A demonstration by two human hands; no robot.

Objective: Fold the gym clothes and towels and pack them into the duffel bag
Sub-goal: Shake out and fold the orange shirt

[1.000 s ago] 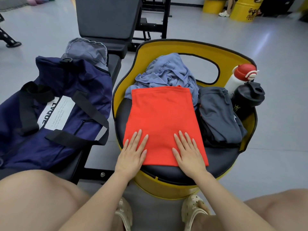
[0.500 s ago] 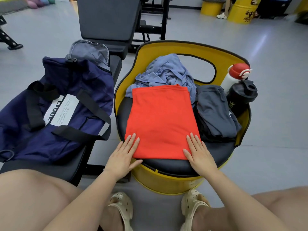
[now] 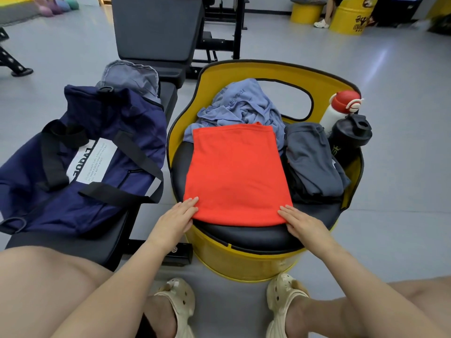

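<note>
A folded orange garment [image 3: 235, 172] lies flat on the black seat of a yellow barrel chair [image 3: 256, 236]. My left hand [image 3: 174, 219] rests with straight fingers at its near left corner. My right hand [image 3: 301, 224] lies flat at its near right corner. Behind the orange piece is a crumpled light-blue garment [image 3: 240, 103]. A folded dark-grey garment [image 3: 311, 157] sits to its right. The navy duffel bag [image 3: 97, 152] rests on a black bench at the left, its far end unzipped.
A white bottle with a red cap [image 3: 341, 108] and a black shaker bottle [image 3: 349, 137] stand at the chair's right rim. A black weight bench [image 3: 158, 28] stands behind. My knees and cream clogs [image 3: 283, 301] are near the chair's base. Grey floor lies to the right.
Both hands have slid apart and toward me, from the orange garment's near middle out to its near corners.
</note>
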